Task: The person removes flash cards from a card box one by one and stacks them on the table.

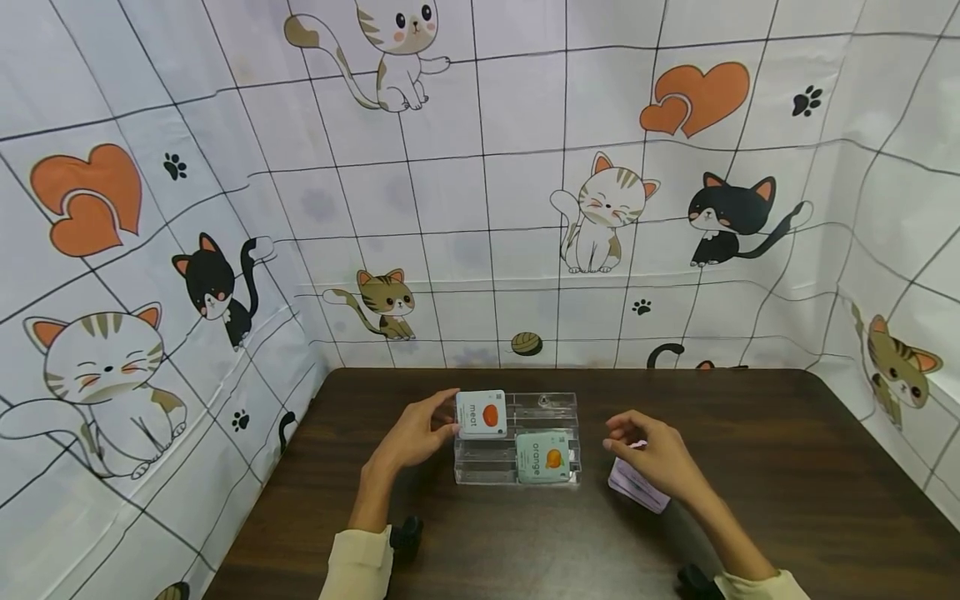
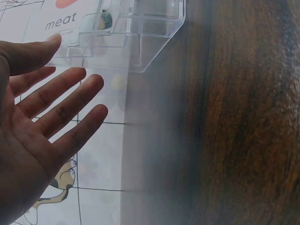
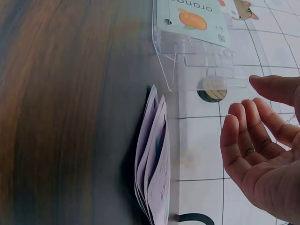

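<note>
The left hand [image 1: 414, 431] touched the meat card [image 1: 480, 415] on the clear rack [image 1: 483, 474]. The right hand [image 1: 656, 454] hung above purple cards [image 1: 636, 488].

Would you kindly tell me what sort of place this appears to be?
It looks like an indoor tabletop workspace, perhaps screened off: a cat-print cloth hangs behind and beside a dark wood-grain table, where a clear plastic rack holds a "meat" card and an "orange" card.

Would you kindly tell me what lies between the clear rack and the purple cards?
In the head view, bare tabletop separates the clear rack from the purple cards.
</note>
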The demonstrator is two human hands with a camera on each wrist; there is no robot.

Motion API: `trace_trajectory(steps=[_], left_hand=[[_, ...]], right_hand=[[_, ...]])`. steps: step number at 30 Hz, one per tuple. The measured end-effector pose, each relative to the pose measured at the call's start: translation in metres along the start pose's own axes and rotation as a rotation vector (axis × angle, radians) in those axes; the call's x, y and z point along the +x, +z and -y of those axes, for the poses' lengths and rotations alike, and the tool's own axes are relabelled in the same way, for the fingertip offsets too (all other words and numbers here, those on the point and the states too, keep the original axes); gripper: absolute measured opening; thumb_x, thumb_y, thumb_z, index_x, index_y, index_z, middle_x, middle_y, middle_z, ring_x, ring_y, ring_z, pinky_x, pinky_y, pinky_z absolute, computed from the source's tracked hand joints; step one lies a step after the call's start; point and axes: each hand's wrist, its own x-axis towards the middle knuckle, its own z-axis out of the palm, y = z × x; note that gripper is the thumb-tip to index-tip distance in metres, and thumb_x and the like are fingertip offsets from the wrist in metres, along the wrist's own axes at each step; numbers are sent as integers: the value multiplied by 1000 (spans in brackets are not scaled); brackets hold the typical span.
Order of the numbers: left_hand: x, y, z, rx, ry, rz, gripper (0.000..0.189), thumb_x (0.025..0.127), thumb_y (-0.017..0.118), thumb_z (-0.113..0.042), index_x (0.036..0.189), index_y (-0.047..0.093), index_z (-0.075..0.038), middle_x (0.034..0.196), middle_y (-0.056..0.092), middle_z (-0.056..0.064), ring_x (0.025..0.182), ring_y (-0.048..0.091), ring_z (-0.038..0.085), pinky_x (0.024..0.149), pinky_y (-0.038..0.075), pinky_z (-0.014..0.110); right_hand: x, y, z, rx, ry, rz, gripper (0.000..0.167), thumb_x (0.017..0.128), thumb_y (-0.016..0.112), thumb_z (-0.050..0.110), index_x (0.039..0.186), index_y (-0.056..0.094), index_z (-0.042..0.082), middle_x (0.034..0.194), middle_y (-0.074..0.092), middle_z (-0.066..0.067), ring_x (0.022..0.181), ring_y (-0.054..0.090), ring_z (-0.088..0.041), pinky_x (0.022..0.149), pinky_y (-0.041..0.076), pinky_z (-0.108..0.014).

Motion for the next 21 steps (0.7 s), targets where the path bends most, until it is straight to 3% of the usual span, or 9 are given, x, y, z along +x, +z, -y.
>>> trace_trajectory(steps=[21], left_hand=[[0, 0, 1, -2, -10, -1, 63, 103, 73, -11, 160, 49, -10, 138, 70, 16, 120, 73, 34, 97, 61, 51]], right_hand=[[6, 19, 11, 38, -1, 20, 23, 93, 84, 11, 112, 74, 4, 94, 75, 1, 82, 69, -7, 74, 58, -24]])
